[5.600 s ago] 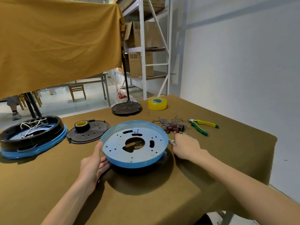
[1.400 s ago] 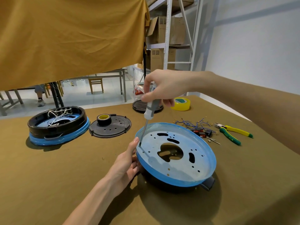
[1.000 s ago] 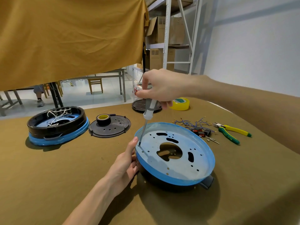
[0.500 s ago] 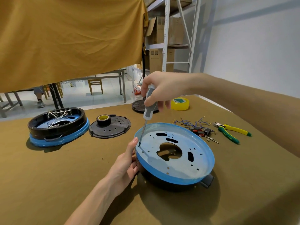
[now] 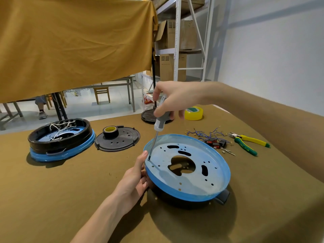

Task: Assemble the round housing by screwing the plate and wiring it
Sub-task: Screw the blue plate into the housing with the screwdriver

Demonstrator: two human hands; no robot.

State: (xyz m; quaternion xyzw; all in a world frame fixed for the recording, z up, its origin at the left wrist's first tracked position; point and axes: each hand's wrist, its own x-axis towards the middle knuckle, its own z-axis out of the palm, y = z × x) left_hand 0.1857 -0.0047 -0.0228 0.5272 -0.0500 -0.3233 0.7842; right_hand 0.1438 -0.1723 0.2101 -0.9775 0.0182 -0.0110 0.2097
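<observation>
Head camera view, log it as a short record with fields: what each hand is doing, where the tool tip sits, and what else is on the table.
right hand: right hand grips the screwdriver by its handle
tool tip: on the blue plate, near its left rim
left hand: left hand holds the left edge of the round housing
behind, left: second housing with white wires; black disc with a tape roll on it
behind, right: yellow tape roll, loose wires, pliers
surface: table with brown cover
</observation>
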